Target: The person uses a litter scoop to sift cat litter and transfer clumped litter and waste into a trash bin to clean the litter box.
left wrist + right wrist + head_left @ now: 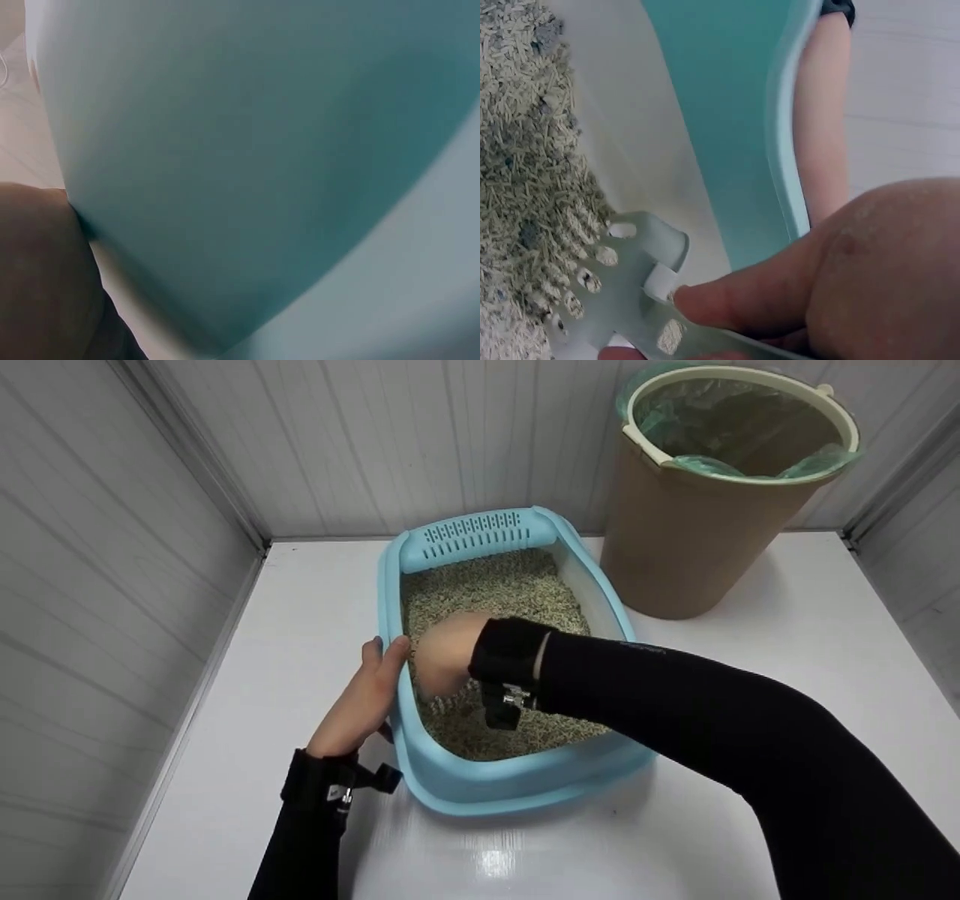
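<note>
A light blue litter box (480, 780) with white inner walls holds pale, grainy cat litter (502, 585). My left hand (356, 706) grips its left rim, the thumb on top and the other fingers down the outside. In the left wrist view the box's outer wall (225, 165) fills most of the picture. Inside the box, near that same side, my right hand (448, 652) holds a pale slotted litter scoop (622, 281), the thumb pressed on it. The scoop's slotted end meets the litter in the right wrist view; the hand mostly covers it from above.
Behind the box to the right stands a tall brown bin (675, 532) lined with a green plastic bag (720, 466). Grey panelled walls (375, 442) close off the back and sides of the white surface (247, 660). My right forearm (675, 682) crosses over the box's right rim.
</note>
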A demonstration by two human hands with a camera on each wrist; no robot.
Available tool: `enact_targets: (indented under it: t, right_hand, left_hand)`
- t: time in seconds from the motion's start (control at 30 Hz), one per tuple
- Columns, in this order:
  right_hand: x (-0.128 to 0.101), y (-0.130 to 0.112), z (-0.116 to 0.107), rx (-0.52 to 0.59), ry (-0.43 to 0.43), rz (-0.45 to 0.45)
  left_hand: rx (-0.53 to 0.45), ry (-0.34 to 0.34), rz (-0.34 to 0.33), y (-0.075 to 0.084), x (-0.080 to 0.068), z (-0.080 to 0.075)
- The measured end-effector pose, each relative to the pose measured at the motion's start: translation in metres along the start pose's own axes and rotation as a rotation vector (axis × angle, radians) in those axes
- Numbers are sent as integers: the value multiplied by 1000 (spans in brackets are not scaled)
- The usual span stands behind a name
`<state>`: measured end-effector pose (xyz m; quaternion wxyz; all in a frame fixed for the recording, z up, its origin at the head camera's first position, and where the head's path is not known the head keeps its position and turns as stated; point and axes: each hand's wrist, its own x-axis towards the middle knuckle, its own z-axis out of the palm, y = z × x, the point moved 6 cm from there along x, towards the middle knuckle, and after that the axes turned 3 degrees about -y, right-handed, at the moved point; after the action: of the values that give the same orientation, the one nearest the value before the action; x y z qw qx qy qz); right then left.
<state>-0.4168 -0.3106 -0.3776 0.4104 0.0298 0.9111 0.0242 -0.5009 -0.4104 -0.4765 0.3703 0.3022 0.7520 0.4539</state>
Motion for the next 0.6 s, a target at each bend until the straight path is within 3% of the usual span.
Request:
enact_targets:
  t: [0.27,0.47,0.6]
  right_hand:
    - [-3,2,21,201,137,150]
    - [10,8,26,282,186,141]
    - [26,15,30,301,269,126]
  left_hand:
    - [-14,-11,-10,3,0,0]
    - [-22,-15,-13,3,0,0]
    - [-28,-17,-5,2,0,1]
